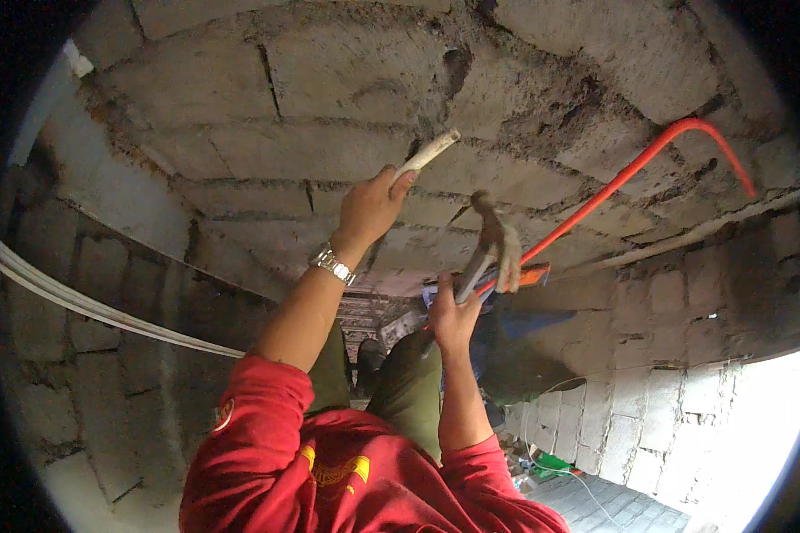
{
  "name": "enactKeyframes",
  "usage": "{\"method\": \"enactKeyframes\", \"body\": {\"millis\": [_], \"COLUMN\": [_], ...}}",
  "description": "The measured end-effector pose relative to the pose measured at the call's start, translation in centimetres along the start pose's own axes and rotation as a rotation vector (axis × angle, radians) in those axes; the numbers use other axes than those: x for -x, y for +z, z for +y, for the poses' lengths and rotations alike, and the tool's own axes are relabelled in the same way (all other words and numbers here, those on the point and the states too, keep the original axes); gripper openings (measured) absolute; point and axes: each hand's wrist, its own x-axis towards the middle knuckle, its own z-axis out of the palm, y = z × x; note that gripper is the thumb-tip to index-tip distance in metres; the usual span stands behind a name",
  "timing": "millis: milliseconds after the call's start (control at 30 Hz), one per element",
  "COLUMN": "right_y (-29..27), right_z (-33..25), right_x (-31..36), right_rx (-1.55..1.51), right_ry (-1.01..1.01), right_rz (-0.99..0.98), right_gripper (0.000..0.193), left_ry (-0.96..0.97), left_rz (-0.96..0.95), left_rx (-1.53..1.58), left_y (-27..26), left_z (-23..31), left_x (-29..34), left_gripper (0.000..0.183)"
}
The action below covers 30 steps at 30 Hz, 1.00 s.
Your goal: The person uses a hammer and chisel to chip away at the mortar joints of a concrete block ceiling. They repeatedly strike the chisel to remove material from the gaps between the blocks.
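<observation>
L hand is gripping stiff-looking, off-white round rod.
R hand is gripping grey-handled metal claw hammer, head pointing 1 o'clock; prob. head-heavy, hold low.

The hammer is topped with dull metal. The wall is made of rough blocks, the watch of shiny metal.

Text: none readable | red shirt: yellow emblem | sleeve: round badge
</observation>
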Motion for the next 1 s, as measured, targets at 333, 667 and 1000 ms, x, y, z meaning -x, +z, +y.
{"method": "enactKeyframes", "body": {"millis": [333, 667, 1000], "right_y": [4.8, 5.1, 5.7], "right_z": [0.7, 0.3, -1.6], "right_x": [-10.2, -10.5, -9.4], "right_rx": [0.291, 0.283, 0.304], "right_ry": [-0.493, -0.221, -0.206], "right_rz": [0.001, -0.001, -0.02], "right_gripper": [0.038, 0.044, 0.041], "left_ry": [0.027, -0.078, -0.054], "left_rz": [0.042, -0.056, 0.018], "left_rx": [0.115, 0.166, 0.077], "left_y": [2.5, 1.4, 0.5], "left_z": [-2.1, -1.1, -0.8], "left_x": [-0.9, -0.6, 0.1], "left_gripper": [0.049, 0.05, 0.048]}}
